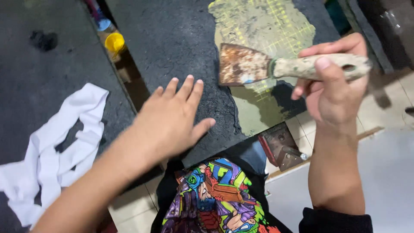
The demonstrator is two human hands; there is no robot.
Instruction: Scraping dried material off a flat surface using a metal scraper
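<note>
The right hand (332, 92) fingers clamp the pale, paint-crusted handle of the rusty flat-bladed metal scraper (276, 65); it looks stiff, light, best gripped mid-handle. The left hand (170, 118) rests flat, fingers apart, on the black-coated bench (172, 39), left of the blade.

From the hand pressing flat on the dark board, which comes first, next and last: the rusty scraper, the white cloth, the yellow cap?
Measured from the left hand in the head view:
1. Rusty scraper, just up and right.
2. Yellow cap, up and left, in the gap.
3. White cloth, far left; its bulk lies farthest.
</note>
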